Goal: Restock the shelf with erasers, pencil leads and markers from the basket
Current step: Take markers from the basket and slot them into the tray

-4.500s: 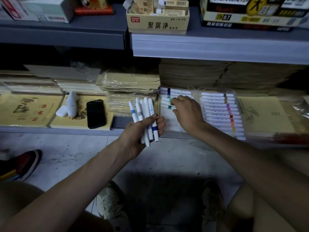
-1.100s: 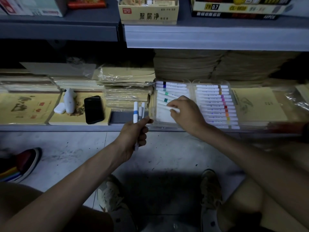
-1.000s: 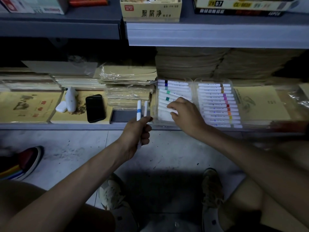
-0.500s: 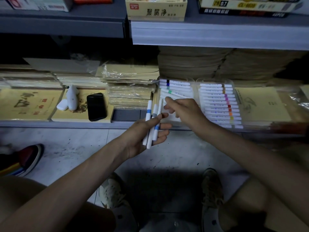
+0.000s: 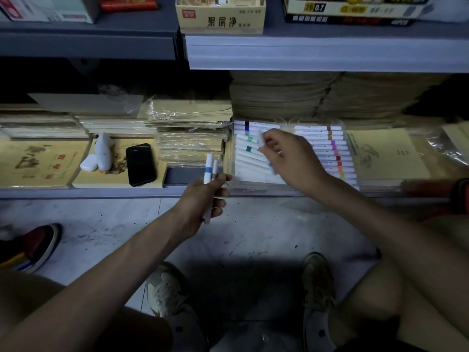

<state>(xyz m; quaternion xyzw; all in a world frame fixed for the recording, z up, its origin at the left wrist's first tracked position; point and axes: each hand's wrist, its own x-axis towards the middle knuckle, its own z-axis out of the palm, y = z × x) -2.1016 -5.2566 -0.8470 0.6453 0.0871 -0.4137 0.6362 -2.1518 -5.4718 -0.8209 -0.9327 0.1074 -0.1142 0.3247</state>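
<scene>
My left hand grips two white markers upright, just in front of the lower shelf's edge. My right hand holds one white marker slanted over the left clear tray, where several white markers with coloured bands lie in rows. A second clear tray to the right is packed with markers banded brown through pink, red and orange. No basket is in view.
On the lower shelf lie a black phone, a white device and stacks of wrapped yellow paper pads. The upper shelf carries an eraser box and a pencil lead box. Shoes stand on the floor.
My right hand took one marker from my left hand and carried it back over the left tray. My left hand went from three markers to two and closed around them.
</scene>
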